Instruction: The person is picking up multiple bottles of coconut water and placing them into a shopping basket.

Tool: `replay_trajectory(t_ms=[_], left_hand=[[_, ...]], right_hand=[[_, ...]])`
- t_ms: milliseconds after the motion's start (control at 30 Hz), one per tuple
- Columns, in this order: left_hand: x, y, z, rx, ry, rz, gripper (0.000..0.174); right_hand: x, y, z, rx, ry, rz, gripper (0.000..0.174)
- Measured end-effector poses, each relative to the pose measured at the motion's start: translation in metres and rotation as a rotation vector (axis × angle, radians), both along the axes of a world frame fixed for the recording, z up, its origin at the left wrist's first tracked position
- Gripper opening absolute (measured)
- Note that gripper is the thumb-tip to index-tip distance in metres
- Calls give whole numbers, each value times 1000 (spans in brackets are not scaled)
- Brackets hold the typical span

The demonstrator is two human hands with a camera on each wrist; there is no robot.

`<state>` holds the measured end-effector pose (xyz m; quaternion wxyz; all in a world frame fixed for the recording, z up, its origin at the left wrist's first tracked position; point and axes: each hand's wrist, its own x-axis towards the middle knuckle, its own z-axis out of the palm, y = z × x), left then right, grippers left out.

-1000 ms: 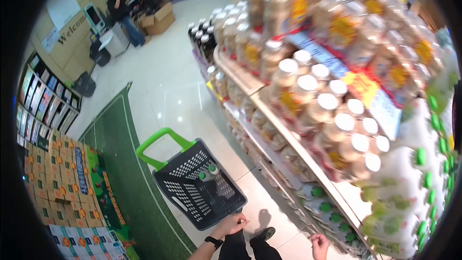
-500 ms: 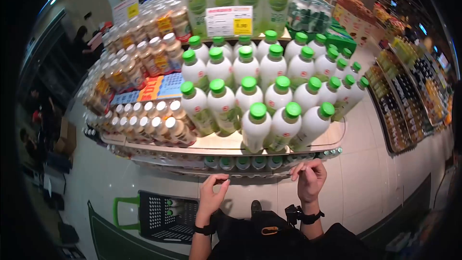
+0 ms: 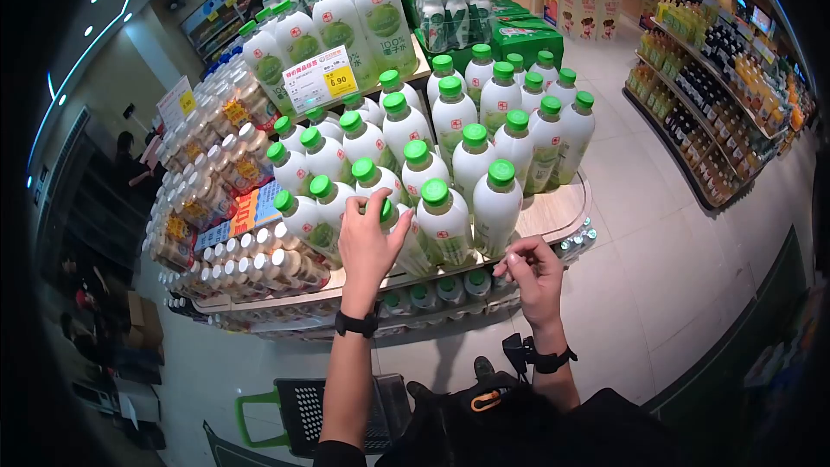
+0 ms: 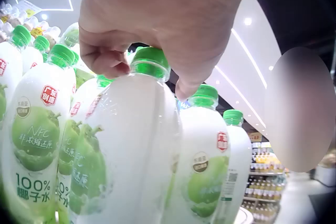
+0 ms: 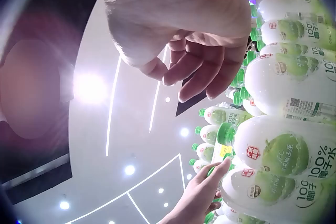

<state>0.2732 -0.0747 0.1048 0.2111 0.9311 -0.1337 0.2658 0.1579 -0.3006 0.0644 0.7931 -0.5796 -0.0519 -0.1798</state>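
My left hand [image 3: 367, 238] reaches over a white coconut water bottle [image 4: 131, 145] in the front row of the display. Its fingers and thumb stand on either side of the bottle's green cap [image 4: 149, 58], with a gap still showing on the thumb side. The bottle stands upright among similar bottles. Near the display's front edge, my right hand [image 3: 536, 281] hovers with loosely bent fingers and holds nothing. In the right wrist view, more coconut water bottles [image 5: 283, 145] stand beyond that hand.
A price sign [image 3: 320, 79] stands behind the front bottles. Small white-capped bottles [image 3: 259, 255] fill the shelf's left side. On the floor sits a dark shopping basket [image 3: 303, 411] with a green handle. Another drink rack [image 3: 709, 104] stands to the right.
The view has turned from the aisle and basket to the coconut water display. My left hand has moved up and forward to a front bottle's cap; the right hand stays near the shelf edge.
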Motion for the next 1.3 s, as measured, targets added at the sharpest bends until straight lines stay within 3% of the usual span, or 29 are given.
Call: replay_trajectory(t_ms=[33,100,167,233,300,333,400,433,500,533,567,633,767,900,933,967,1067,1133,1200,1300], left_hand=[[1,0,1,17,99,42,34],[-2,3,1,78,49,35,30],[-10,14,-8,21,-52,-92,31],[-30,20,-12,-79,-85,-82,29],[-51,21,-9,-116,-47,-77,27],[-60,22,-8,-135,-73,-107,27],[-75,18,3,-161,-139,-119,26],[-85,20,13,-166,-139,-96,26],[-104,23,34,-258,-102,-133,25],[-112,24,43,-262,-103,-111,25],[-120,26,51,-295,-85,-172,26],[-137,30,66,-363,-62,-278,28],[-148,29,66,-498,-128,-128,30],[-168,34,32,-615,-110,-13,48],[-173,41,16,-640,-82,-53,59],[-181,42,2,-784,7,-96,71],[-206,71,-51,-877,247,-107,57],[-227,92,-80,-1032,605,-309,75],[-253,89,-106,-1140,654,-303,78],[-265,74,-115,-1446,705,-323,87]], right_hand=[[-2,4,-1,19,6,35,8],[-4,12,-2,27,31,41,8],[-6,21,-2,-41,59,83,7],[-5,30,-6,-292,-74,-9,11],[-9,43,-14,-505,-171,-142,28],[-7,51,-12,-504,-173,-128,28],[2,67,-3,-584,-369,-131,60],[3,73,-5,-586,-374,-108,60],[6,84,-14,-599,-263,301,91],[7,87,-14,-569,-226,417,104],[6,88,-11,-568,-231,440,104],[1,88,4,-440,-188,664,108],[-7,103,7,-333,-139,694,109],[-16,112,-8,-77,-92,713,107],[-19,108,-4,3,-72,753,108],[-21,103,-1,8,-67,742,108],[-24,90,-11,258,28,909,108],[-21,93,-7,397,-23,946,109],[-18,100,13,559,-24,995,114],[-10,104,18,613,-8,1083,117]])
